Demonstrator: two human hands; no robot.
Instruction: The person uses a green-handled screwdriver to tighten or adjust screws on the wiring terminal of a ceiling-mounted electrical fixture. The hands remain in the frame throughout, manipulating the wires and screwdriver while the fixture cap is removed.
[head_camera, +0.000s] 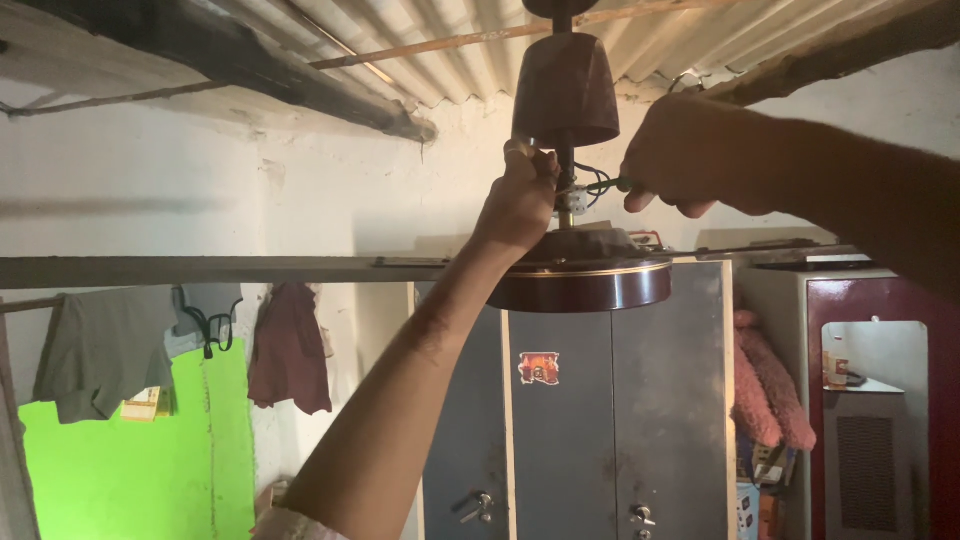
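A small square red-and-yellow sticker (539, 368) sits high on the grey cupboard (600, 420); coloured boxes (757, 490) stack low, just right of that cupboard.

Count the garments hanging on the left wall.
2: a grey-green garment at far left above the green panel, and a dark red garment right of it. Others may be hidden outside the frame.

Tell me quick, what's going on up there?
Left hand gripping fan rod. Right hand holds green-handled tool at the wires. Nothing blocking.
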